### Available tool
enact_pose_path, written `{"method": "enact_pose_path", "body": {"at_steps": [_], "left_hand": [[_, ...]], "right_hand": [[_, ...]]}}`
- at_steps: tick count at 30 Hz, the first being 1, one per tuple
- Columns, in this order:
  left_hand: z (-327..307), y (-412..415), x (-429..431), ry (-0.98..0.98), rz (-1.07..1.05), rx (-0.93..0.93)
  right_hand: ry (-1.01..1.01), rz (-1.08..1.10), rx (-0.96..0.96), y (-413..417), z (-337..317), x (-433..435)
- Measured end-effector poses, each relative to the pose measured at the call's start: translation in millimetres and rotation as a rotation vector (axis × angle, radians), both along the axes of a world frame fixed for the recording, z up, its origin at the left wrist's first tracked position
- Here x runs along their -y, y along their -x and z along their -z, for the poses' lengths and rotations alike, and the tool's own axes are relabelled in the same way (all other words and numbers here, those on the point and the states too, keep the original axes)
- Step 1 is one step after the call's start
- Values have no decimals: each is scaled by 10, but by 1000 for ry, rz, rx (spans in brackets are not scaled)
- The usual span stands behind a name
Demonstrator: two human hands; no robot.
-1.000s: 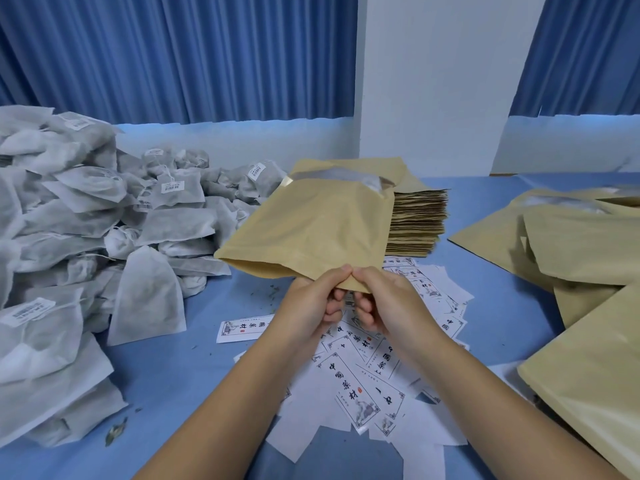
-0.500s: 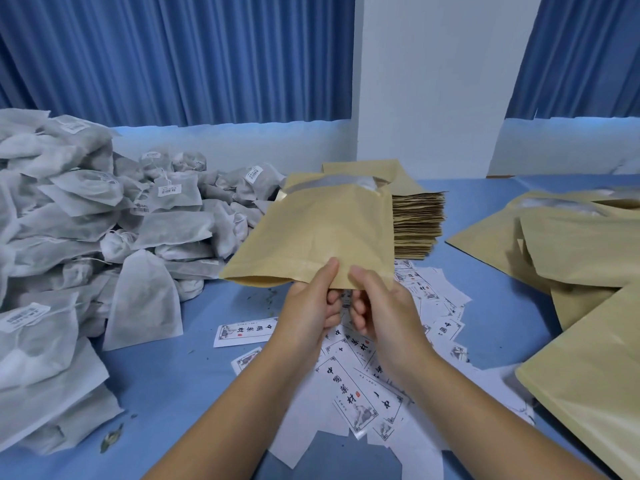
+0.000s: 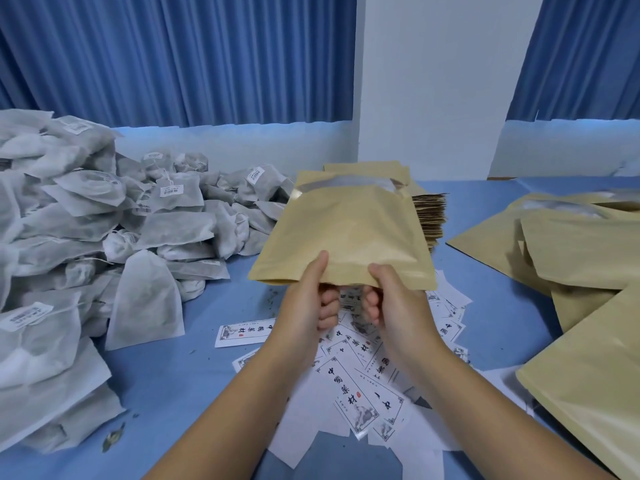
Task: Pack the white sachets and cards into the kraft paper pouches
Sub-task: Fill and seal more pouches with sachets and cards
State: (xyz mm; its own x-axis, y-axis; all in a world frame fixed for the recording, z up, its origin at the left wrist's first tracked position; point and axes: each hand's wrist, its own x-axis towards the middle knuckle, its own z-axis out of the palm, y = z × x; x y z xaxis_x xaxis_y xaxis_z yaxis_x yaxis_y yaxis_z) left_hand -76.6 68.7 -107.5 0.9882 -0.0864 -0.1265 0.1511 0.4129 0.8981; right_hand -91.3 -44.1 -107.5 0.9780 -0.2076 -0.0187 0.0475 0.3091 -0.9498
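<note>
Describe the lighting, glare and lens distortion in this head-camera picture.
Head view: soft, even light, faint shadows beneath the tan kraft paper pouch; slight sheen on its clear window strip; wide-angle distortion leans the blue pleated curtains outward; white mesh sachets blur toward the left edge.

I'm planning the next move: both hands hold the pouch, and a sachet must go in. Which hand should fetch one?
Left, probably. The left hand grips the kraft pouch on the side nearest the sachet pile, which lies to its left; the right hand would have to cross over.
</note>
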Motion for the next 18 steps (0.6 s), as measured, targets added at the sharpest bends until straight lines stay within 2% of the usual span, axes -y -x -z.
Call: {"method": "enact_pose_path", "body": {"at_steps": [2, 4, 6, 9, 14, 16, 18], "left_hand": [[-17, -30, -32, 77, -50, 30], [-7, -30, -41, 69, -62, 63], [15, 16, 5, -43, -27, 81], [34, 78, 86, -208, 56, 8], [9, -10, -6, 36, -78, 2], [30, -16, -18, 32, -101, 10], [37, 15, 19, -52, -87, 27]], "right_hand": [[-25, 38, 17, -5, -6, 14], [-56, 15, 14, 4, 9, 4], [-40, -51, -4, 13, 27, -16], [11, -71, -80, 13, 25, -39], [-1, 55, -53, -13, 31, -28], [-38, 35, -61, 3, 54, -45], [-118, -40, -68, 11, 81, -71]]}}
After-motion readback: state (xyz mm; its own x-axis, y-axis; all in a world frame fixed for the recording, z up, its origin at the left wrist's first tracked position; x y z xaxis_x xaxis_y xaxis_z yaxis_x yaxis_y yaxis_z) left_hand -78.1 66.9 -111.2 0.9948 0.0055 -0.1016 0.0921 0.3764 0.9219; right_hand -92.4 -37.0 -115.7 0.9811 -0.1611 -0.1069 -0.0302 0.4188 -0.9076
